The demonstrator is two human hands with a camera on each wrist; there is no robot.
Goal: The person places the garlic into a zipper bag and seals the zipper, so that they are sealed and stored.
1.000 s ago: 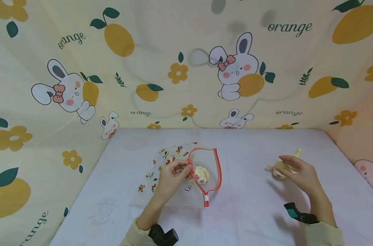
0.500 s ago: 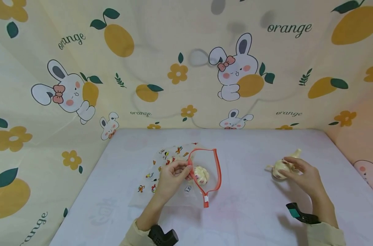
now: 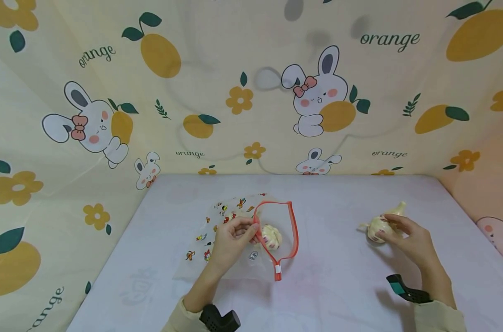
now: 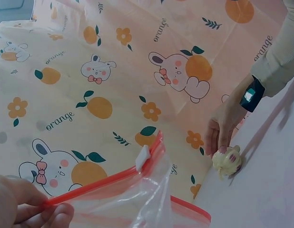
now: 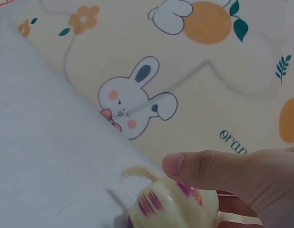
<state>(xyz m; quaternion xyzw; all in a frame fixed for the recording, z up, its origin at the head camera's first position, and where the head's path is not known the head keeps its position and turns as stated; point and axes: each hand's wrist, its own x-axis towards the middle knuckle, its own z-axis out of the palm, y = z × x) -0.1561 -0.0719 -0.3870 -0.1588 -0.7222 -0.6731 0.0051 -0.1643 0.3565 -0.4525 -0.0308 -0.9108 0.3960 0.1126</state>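
A clear bag (image 3: 230, 269) with small cartoon prints and a red zip rim (image 3: 294, 226) lies left of centre in the head view. The left hand (image 3: 232, 242) pinches the rim's left side between thumb and fingers; in the left wrist view the left hand (image 4: 30, 206) grips the red strip (image 4: 94, 184). A pale garlic bulb (image 3: 272, 236) shows within the rim's loop. Farther right, the right hand (image 3: 415, 244) holds another garlic bulb (image 3: 377, 229) at the table. Purple streaks mark this bulb (image 5: 171, 209) in the right wrist view, thumb on its near side, other fingers partly hidden behind.
A white cloth (image 3: 317, 295) covers the table, with a patterned curtain (image 3: 218, 55) rising behind and at the sides. A white slider (image 4: 143, 158) sits on the bag's red strip. Bare cloth lies between the bag and the right-hand bulb.
The right hand has shifted slightly to the right, its fingers now at the right side of the bulb, so more of the bulb shows. The left hand and bag look unmoved.
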